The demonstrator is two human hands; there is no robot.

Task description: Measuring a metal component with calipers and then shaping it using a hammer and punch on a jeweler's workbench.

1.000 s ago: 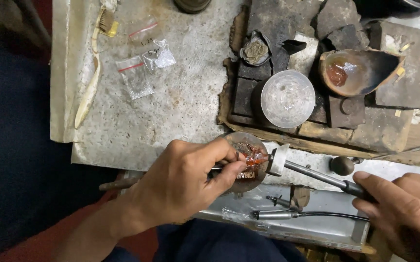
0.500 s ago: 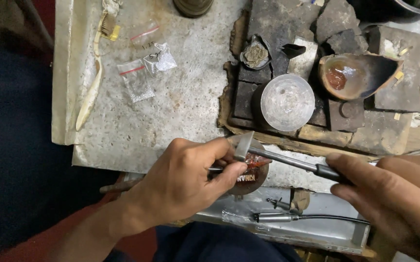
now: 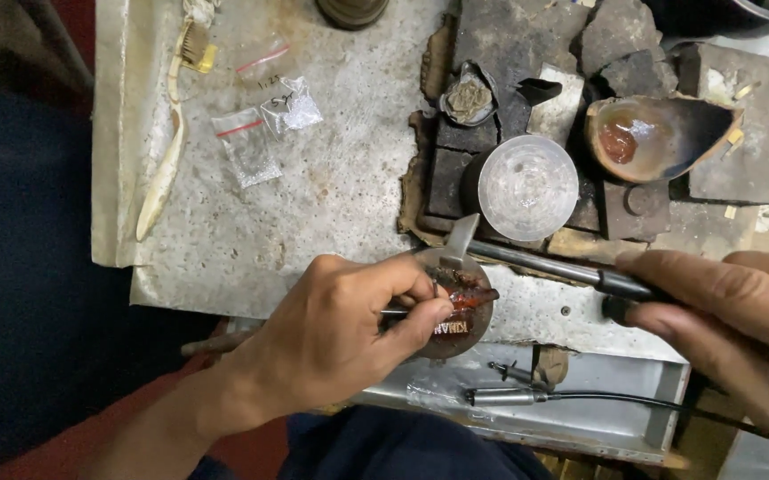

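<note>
My left hand [image 3: 340, 333] pinches a thin metal tool [image 3: 406, 311] and presses on a small round block [image 3: 455, 307] that carries a red, waxy piece [image 3: 466, 296]. My right hand [image 3: 726, 324] grips the dark handle of a long metal torch-like tool [image 3: 544, 264]. Its flat bent tip [image 3: 460, 240] sits just above the red piece. Both hands work at the front edge of a worn metal-topped bench [image 3: 331, 196].
Charred blocks [image 3: 509, 53] fill the back right of the bench, with a clear round glass dish [image 3: 526, 187] and a broken dark bowl [image 3: 655, 138] holding red paste. Small plastic bags [image 3: 264, 133] and a toothbrush [image 3: 171, 133] lie left. A corded handpiece [image 3: 509, 396] rests in a tray below.
My right hand has swung the long tool left, so its tip went from right of the block to just above the red piece. My left hand has kept its hold.
</note>
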